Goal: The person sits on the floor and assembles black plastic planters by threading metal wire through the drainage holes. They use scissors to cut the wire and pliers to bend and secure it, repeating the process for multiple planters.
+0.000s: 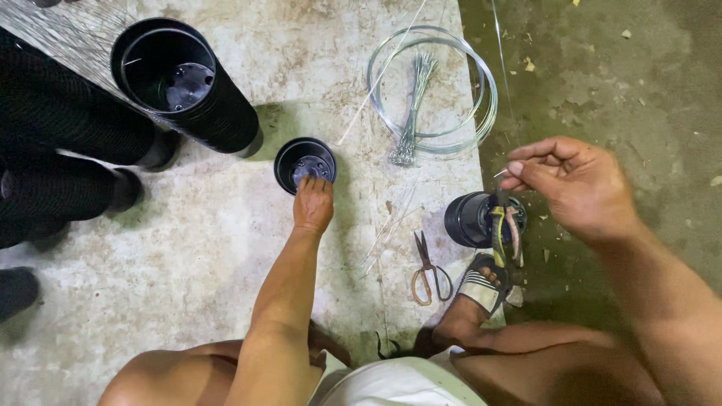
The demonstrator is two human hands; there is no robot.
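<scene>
Pot, gripped by left hand, sits on stained concrete slab; right hand pinches wire.

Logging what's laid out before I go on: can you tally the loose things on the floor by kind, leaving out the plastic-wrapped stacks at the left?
Single black pots: 2, one under the left hand at, one by the foot
Scissors: 1
Wire coil: 1
Bundle of cut wires: 1
Pliers: 1
Total: 6
The right hand pinches a thin wire.

A small black plastic pot stands upright and open on the concrete floor, holes showing in its base. A thin wire is pinched at one end.
</scene>
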